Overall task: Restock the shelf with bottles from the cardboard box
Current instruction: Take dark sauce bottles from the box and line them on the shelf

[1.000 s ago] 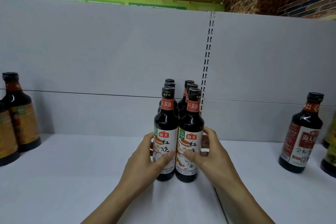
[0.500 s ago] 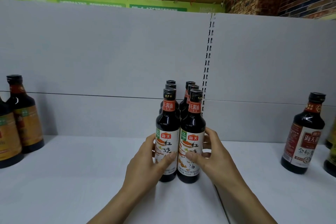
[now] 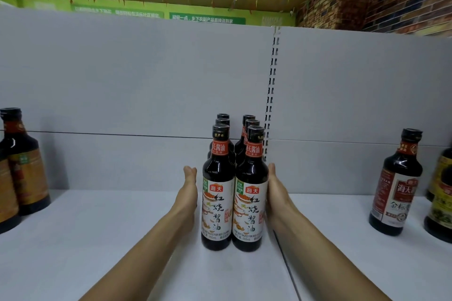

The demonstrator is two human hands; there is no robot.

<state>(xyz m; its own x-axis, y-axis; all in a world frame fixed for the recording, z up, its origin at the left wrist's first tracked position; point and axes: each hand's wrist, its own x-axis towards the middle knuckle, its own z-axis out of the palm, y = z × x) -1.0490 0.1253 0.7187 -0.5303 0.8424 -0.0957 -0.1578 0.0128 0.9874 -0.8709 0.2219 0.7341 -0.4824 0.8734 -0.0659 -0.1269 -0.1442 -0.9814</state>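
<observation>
Between the two flat hands, at the middle of the white shelf (image 3: 97, 239), stand six soy sauce bottles (image 3: 234, 154) in two files of three, all upright, caps up, labels facing out; the files run straight back from the front pair toward the grey back panel (image 3: 122, 93), so the block's long axis points away from the person; the front left bottle (image 3: 217, 198) and the front right bottle (image 3: 250, 200) touch side by side, and the rest are mostly hidden behind them, only necks and caps showing

The left hand (image 3: 189, 190) lies along the block's left flank, fingers straight and together, pointing toward the back panel; a thin strip of shelf seems to show between it and the front left bottle, so whether it touches the bottles behind I cannot tell; the right hand (image 3: 277, 195) is held the same way, straight and pressed together, its inner edge against the front right bottle's side; neither hand curls round anything

Each hand is equally near, one per flank, so the block sits squarely in the channel between them; I judge the next move to be a light inward squeeze or a slide along that axis to square the files; pressing high on such tall narrow bottles could tip one

Other bottles (image 3: 24, 166) stand well apart at the left edge, and a red-labelled bottle (image 3: 396, 183) well apart on the right; the cardboard box is not in view
</observation>
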